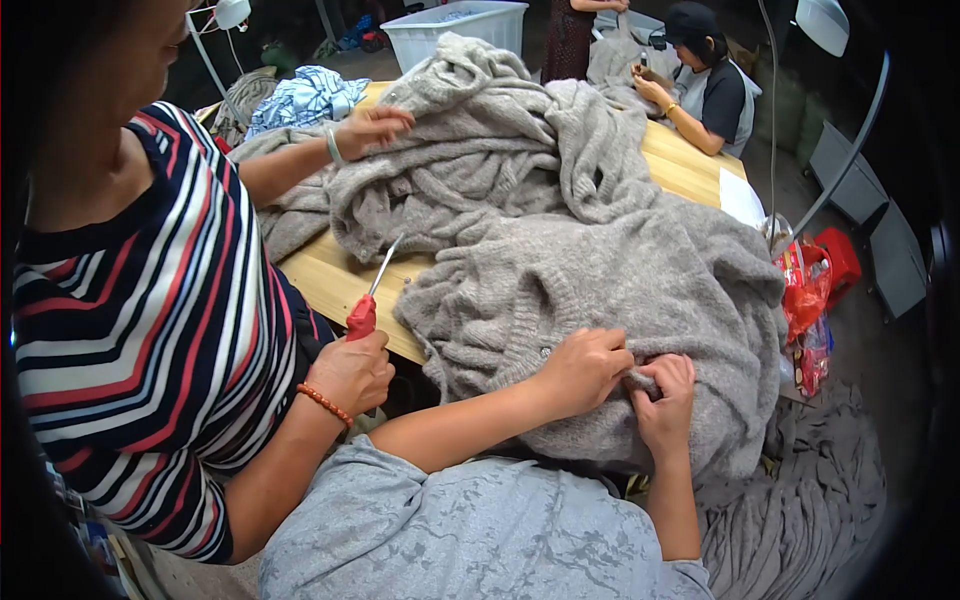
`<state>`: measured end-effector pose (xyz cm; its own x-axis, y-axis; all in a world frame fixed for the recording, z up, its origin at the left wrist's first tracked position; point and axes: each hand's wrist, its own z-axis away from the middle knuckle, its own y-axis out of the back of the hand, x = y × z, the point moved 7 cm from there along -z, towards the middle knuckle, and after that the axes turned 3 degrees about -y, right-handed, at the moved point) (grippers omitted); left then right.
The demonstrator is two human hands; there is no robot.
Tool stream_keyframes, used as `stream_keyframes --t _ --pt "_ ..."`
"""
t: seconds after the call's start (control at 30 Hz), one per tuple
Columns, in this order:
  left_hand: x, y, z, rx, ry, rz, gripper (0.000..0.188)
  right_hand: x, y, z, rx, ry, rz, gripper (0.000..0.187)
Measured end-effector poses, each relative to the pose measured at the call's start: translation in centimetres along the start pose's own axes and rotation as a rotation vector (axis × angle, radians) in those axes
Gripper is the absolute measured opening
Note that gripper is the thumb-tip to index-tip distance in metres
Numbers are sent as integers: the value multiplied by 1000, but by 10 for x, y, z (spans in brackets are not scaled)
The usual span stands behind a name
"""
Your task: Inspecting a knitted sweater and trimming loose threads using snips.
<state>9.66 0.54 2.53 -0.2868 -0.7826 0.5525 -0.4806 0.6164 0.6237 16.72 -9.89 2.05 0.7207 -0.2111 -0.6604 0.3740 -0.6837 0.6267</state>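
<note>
A grey knitted sweater (620,270) lies over the near edge of the table in front of me, its ribbed button edge toward the left. My right hand (668,398) pinches a small fold of its knit between thumb and fingers. Close beside it, my left hand (588,368) is closed, with bent fingertips against the same cloth. Whatever its fingers hold is too small or hidden to name. A dark button (545,352) shows on the ribbed edge, left of my left hand.
At my left, a person in a striped top (150,330) holds a red-handled pointed metal tool (364,312). More grey knitwear (470,130) is heaped on the wooden table (690,165). Another person (700,85) works at the far right. Behind stands a white bin (455,38); grey cloth (800,500) lies lower right.
</note>
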Motion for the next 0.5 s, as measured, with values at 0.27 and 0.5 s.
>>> stream_keyframes --t 0.27,0.5 --pt "-5 -16 7 70 63 100 8 15 -2 6 4 -22 -116 11" --pt "-25 -35 9 -446 442 588 15 11 7 9 -47 12 -54 11"
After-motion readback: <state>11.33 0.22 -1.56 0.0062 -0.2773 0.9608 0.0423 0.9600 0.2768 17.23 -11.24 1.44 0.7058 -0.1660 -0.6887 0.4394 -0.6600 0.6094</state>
